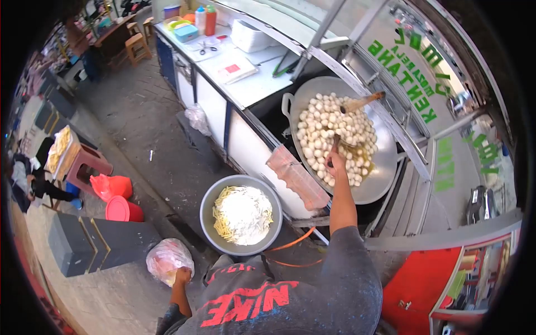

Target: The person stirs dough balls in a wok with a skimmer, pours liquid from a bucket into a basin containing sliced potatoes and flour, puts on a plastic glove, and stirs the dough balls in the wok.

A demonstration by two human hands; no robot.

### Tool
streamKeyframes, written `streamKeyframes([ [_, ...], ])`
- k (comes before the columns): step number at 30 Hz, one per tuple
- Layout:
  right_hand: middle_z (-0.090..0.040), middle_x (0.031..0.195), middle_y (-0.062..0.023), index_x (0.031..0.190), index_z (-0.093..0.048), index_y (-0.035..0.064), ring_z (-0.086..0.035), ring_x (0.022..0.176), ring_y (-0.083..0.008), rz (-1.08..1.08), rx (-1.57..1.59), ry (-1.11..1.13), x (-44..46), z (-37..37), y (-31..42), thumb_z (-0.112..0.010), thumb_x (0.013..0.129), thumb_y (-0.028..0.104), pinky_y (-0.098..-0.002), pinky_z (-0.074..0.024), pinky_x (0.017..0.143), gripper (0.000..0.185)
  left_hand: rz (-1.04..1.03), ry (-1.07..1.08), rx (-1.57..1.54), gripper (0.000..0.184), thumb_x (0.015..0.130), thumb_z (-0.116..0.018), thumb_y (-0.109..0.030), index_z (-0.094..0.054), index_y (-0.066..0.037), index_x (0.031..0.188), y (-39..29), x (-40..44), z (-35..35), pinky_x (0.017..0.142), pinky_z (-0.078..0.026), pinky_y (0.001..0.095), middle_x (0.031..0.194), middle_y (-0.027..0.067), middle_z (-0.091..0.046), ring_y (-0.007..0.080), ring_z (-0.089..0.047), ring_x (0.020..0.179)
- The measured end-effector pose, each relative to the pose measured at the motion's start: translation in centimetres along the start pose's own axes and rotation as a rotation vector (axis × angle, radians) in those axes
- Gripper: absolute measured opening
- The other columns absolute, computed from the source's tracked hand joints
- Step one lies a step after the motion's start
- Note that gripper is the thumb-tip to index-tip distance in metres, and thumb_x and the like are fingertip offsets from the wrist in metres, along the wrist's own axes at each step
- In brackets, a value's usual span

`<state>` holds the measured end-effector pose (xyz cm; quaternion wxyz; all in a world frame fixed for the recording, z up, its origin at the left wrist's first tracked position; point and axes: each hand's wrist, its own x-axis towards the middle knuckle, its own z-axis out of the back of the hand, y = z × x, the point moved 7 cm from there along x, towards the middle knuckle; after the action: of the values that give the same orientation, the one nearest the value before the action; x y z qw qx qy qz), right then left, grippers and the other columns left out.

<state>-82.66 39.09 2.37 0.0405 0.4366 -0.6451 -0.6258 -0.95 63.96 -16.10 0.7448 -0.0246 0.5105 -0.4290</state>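
My right hand point(336, 163) is closed around the wooden handle point(336, 143) of a cooking tool, whose head is mostly hidden among pale round balls point(322, 120). These balls sit in oil in a large metal wok point(385, 151). A second wooden-handled tool point(363, 103) rests across the far side of the wok. Down at the left, my left hand point(182, 274) grips a clear plastic bag point(169, 260) with pinkish contents. Between my hands stands a grey basin point(206, 195), holding pale yellow cut strips under white powder point(245, 215).
A white counter point(223, 61) carries scissors point(208, 50), sauce bottles point(210, 21) and white boxes point(248, 34). A pink cloth point(298, 177) hangs at the cart's edge. On the left are a red bucket point(124, 209), dark blocks point(100, 245) and a seated person. An orange hose point(293, 241) runs below.
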Motion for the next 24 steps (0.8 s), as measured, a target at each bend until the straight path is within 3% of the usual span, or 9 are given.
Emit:
streamKeyframes([
  [2, -0.047, 0.060, -0.0041, 0.084, -0.047, 0.0057, -0.045, 0.046, -0.0121, 0.082, -0.047, 0.149, -1.7, -0.8, 1.1, -0.053, 0.074, -0.004, -0.0245, -0.0357, 0.038, 0.015, -0.090, -0.014, 0.165, 0.032, 0.078, -0.055, -0.026, -0.067, 0.002, 0.087, -2.5, 2.4, -0.4, 0.077, -0.051, 0.0385, 0.085, 0.0215, -0.067, 0.0328, -0.065, 0.087],
  [11, -0.050, 0.065, -0.0044, 0.129, -0.044, 0.0034, -0.044, 0.040, -0.0112, 0.510, -0.544, 0.048, -16.0, -0.3, 2.9, -0.050, 0.076, -0.006, -0.0273, -0.0319, 0.034, 0.055, -0.472, -0.094, 0.130, 0.031, 0.077, -0.055, -0.024, -0.068, -0.002, 0.095, -19.6, 4.0, 1.8, 0.082, -0.051, 0.0382, 0.091, 0.0183, -0.068, 0.0319, -0.065, 0.090],
  [13, -0.062, 0.079, -0.0128, 0.124, -0.049, 0.0005, -0.060, 0.067, -0.0275, 0.864, -0.931, -0.152, -17.5, 1.3, 3.2, -0.054, 0.074, -0.002, -0.0365, -0.0478, 0.063, 0.050, -0.496, -0.031, 0.196, 0.031, 0.078, -0.055, -0.023, -0.069, -0.003, 0.095, -20.1, 4.1, 0.9, 0.082, -0.050, 0.0378, 0.092, 0.0188, -0.068, 0.0319, -0.066, 0.090],
  [14, -0.064, 0.095, -0.0176, 0.125, -0.050, 0.0039, -0.060, 0.088, -0.0371, 0.639, -1.074, -0.210, -21.9, 0.6, 4.1, -0.056, 0.071, 0.002, -0.0390, -0.0458, 0.079, 0.054, -0.458, 0.018, 0.183, 0.031, 0.077, -0.055, -0.023, -0.069, -0.003, 0.096, -19.3, 4.8, -0.1, 0.082, -0.050, 0.0378, 0.092, 0.0188, -0.068, 0.0317, -0.065, 0.090],
  [16, -0.062, 0.107, -0.0195, 0.136, -0.043, 0.0154, -0.058, 0.101, -0.0397, 0.483, -1.276, -0.367, -26.9, 1.9, 4.0, -0.057, 0.070, 0.005, -0.0437, -0.0459, 0.084, 0.068, -0.374, 0.078, 0.149, 0.031, 0.077, -0.055, -0.023, -0.069, -0.004, 0.097, -15.6, 8.6, -1.1, 0.083, -0.050, 0.0379, 0.093, 0.0186, -0.068, 0.0314, -0.065, 0.091],
  [17, -0.061, 0.107, -0.0199, 0.138, -0.040, 0.0156, -0.058, 0.101, -0.0397, 0.464, -1.339, -0.384, -29.1, 3.1, 4.2, -0.057, 0.071, 0.005, -0.0465, -0.0460, 0.084, 0.069, -0.456, 0.067, 0.145, 0.022, 0.076, -0.059, -0.017, -0.066, 0.000, 0.089, -13.6, 11.0, -1.8, 0.055, -0.052, 0.0364, 0.078, 0.0158, -0.066, 0.0211, -0.065, 0.063],
  [20, -0.056, 0.106, -0.0185, 0.141, -0.036, 0.0195, -0.059, 0.099, -0.0376, 0.438, -1.483, -0.447, -31.1, 6.8, 4.5, -0.057, 0.071, 0.004, -0.0487, -0.0468, 0.081, 0.074, -0.319, 0.212, 0.416, 0.029, 0.075, -0.054, -0.025, -0.070, -0.005, 0.087, -12.1, 9.5, -2.0, 0.082, -0.050, 0.0382, 0.089, 0.0201, -0.067, 0.0321, -0.066, 0.090],
  [23, -0.053, 0.105, -0.0162, 0.139, -0.035, 0.0217, -0.060, 0.093, -0.0361, 0.421, -1.662, -0.578, -29.6, 11.3, 7.1, -0.067, 0.069, 0.006, -0.0458, -0.0503, 0.076, 0.078, -0.714, 0.162, 0.690, 0.028, 0.074, -0.053, -0.026, -0.070, -0.004, 0.081, -9.6, 12.8, -3.8, 0.082, -0.050, 0.0388, 0.086, 0.0210, -0.067, 0.0328, -0.066, 0.088],
  [24, -0.053, 0.106, -0.0167, 0.137, -0.036, 0.0213, -0.060, 0.094, -0.0356, 0.443, -1.710, -0.619, -28.9, 13.2, 7.8, -0.068, 0.069, 0.007, -0.0450, -0.0512, 0.075, 0.077, -0.620, 0.187, 0.596, 0.029, 0.074, -0.054, -0.026, -0.070, -0.004, 0.082, -10.5, 12.5, -3.8, 0.082, -0.050, 0.0391, 0.087, 0.0207, -0.067, 0.0330, -0.066, 0.087],
])
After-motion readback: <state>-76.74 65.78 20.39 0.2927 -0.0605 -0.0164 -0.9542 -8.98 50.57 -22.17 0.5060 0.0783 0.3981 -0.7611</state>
